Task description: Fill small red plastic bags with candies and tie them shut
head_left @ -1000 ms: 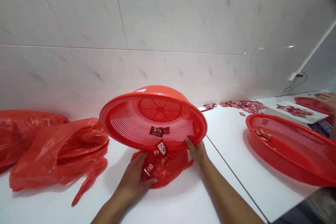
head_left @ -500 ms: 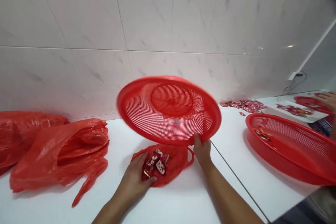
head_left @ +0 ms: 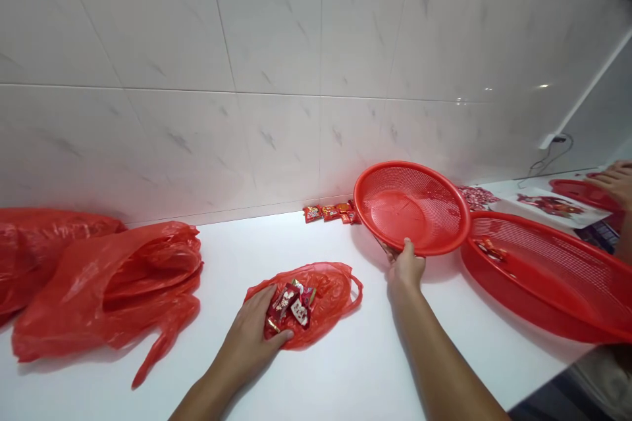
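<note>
Gripping the near rim of a small red basket (head_left: 412, 207), the right hand (head_left: 405, 267) holds it tilted, far edge up toward the tiled wall (head_left: 276, 79), beside and partly over the rim of a larger red basket (head_left: 548, 276) on the right. Left hand (head_left: 251, 335) rests palm down on a small red plastic bag (head_left: 330, 293) lying on the white desk (head_left: 345, 368), fingers spread over the bag's mouth, touching the wrapped candies (head_left: 292, 304) there. Several loose candies (head_left: 330, 212) lie along the wall behind. Two crumpled red bags (head_left: 108, 289) sit at far left. Another person's hand (head_left: 612, 181) shows at the far right edge.
</note>
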The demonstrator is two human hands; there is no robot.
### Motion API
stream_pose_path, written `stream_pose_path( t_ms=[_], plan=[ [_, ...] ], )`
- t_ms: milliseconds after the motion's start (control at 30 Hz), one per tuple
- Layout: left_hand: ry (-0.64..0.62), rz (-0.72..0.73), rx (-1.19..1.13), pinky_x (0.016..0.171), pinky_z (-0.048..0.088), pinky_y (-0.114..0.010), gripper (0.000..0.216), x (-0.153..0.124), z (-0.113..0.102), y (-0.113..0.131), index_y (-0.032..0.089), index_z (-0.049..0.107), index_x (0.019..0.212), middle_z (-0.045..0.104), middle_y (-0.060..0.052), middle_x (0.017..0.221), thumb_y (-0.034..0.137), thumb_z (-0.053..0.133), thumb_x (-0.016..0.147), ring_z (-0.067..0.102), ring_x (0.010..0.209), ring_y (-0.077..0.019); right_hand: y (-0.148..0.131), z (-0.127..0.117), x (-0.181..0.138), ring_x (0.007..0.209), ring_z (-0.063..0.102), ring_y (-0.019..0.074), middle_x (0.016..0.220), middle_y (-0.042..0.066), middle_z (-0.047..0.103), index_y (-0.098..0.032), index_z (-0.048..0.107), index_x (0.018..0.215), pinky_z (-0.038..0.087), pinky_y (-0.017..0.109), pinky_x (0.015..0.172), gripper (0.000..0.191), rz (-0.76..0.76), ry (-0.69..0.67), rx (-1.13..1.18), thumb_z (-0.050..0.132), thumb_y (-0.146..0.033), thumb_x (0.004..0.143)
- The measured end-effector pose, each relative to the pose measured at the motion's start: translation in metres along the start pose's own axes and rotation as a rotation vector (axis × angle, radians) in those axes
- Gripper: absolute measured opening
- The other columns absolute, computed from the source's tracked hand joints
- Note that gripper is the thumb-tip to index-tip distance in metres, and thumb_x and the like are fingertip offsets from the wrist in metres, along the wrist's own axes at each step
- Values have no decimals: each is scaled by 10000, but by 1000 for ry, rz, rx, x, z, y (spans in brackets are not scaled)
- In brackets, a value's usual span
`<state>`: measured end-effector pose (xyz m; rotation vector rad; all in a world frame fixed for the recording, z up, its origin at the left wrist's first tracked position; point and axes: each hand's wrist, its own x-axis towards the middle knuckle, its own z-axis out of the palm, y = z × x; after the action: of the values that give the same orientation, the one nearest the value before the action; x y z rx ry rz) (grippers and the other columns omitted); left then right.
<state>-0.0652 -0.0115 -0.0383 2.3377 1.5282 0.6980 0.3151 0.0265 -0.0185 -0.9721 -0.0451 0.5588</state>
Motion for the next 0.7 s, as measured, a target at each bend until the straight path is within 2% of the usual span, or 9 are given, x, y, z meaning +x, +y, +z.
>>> stream_pose_path(
  t_ms=[100,233,400,467,533,633,700],
  plan=[
    [28,3,1,1191,475,-583,801,0,2,-2,215,558,1523,580,-131,1563,441,780,788,533,1448,-407,-3,0,4,617,760,202,789,14,758,-250,461,1155,516,219,462,437,-12,3,20,744,-346,837],
    [9,2,8,1189,481,-578,807,1,1,0,208,553,1528,583,-134,1561,460,772,793,537,1446,-407,-5,-2,10,630,759,182,893,31,775,-258,460,1174,539,219,480,453,-27,-11,38,756,-351,843],
    [17,14,15,1181,493,-578,817,0,-2,1,224,541,1539,576,-123,1569,446,780,790,544,1438,-411,-7,-5,8,763,796,172,1116,50,770,-279,458,1202,604,231,584,481,-53,-62,26,767,-410,858],
    [34,26,17,1180,494,-581,829,0,-1,1,226,534,1543,573,-126,1570,440,790,785,542,1438,-413,-6,-4,6,846,811,199,1091,57,779,-285,427,1229,614,237,608,513,-45,-99,-6,755,-451,871],
    [37,38,20,1190,482,-582,847,0,0,2,219,506,1561,547,-132,1592,452,784,795,519,1458,-408,-2,-3,2,878,813,220,1032,54,790,-288,392,1234,598,231,568,524,-18,-127,-65,717,-511,889],
    [41,36,31,1212,453,-585,840,1,0,4,220,470,1579,501,-130,1625,489,752,834,482,1488,-392,6,0,-8,738,792,222,918,40,797,-273,400,1205,522,223,448,540,64,-195,-211,682,-596,878],
    [54,25,42,1223,437,-584,824,2,-1,6,223,458,1581,488,-125,1631,505,732,857,463,1500,-384,11,1,-20,602,741,209,830,24,788,-252,461,1213,461,221,400,582,119,-295,-323,725,-607,835]
  ],
)
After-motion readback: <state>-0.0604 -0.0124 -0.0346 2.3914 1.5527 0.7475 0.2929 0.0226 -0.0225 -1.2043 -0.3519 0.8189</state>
